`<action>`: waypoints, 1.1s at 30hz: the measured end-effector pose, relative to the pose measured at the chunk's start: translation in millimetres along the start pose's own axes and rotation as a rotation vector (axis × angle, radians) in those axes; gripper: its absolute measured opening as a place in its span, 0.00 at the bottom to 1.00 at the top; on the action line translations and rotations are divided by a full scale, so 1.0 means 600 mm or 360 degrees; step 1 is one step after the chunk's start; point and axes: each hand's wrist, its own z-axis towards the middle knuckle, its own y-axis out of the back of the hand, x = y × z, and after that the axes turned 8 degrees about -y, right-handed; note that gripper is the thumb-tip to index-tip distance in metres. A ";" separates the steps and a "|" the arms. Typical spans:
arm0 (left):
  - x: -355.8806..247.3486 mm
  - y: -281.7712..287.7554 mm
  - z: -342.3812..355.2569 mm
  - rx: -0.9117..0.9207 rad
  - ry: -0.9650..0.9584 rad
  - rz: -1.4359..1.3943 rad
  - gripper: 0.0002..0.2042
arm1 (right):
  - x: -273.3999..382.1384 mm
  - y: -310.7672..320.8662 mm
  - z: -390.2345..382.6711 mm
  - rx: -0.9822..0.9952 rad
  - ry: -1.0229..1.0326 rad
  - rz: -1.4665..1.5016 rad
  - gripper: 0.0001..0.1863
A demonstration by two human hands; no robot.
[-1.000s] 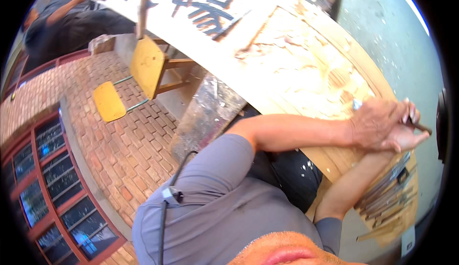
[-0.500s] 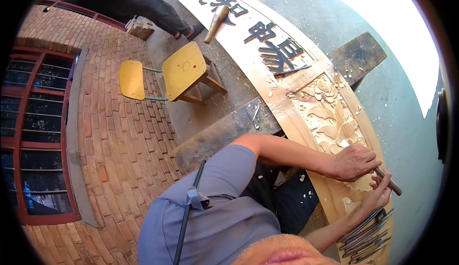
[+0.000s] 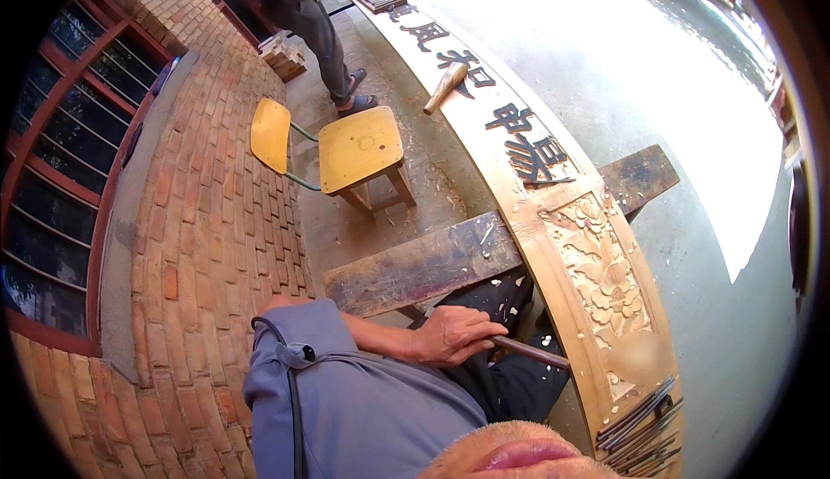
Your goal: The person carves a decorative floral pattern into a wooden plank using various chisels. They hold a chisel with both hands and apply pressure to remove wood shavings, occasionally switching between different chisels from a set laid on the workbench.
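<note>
Head view: brown tool handle (image 3: 532, 352) above person's lap, far end at side edge of long wooden board (image 3: 529, 230), contact unclear. Left hand (image 3: 454, 335) closed around tool, fingers curled over it; right hand out of sight, its grip cannot be told. On board, carved floral panel (image 3: 609, 280), lower part blurred; slim tools (image 3: 638, 437) bunched just below. Farther up, dark characters (image 3: 527, 142), wooden mallet (image 3: 447, 88) beside them. Off board's left, yellow chair (image 3: 361, 143); beyond, another person (image 3: 320, 42) standing.
</note>
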 end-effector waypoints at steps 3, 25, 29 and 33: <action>-0.040 -0.029 -0.043 -0.0098 0.0196 -0.0162 0.15 | 0.007 -0.026 -0.010 0.0037 0.0110 0.0115 0.12; -0.092 -0.202 0.087 -0.0274 -0.0031 -0.0852 0.13 | -0.020 -0.149 -0.179 0.1682 -0.1358 -0.0112 0.15; -0.091 -0.222 0.087 -0.0272 -0.0194 -0.0766 0.11 | -0.020 -0.201 -0.190 0.1808 -0.1613 0.0569 0.24; -0.085 -0.222 0.097 -0.0268 -0.0388 -0.0547 0.12 | -0.039 -0.240 -0.134 0.2060 -0.1564 0.0904 0.33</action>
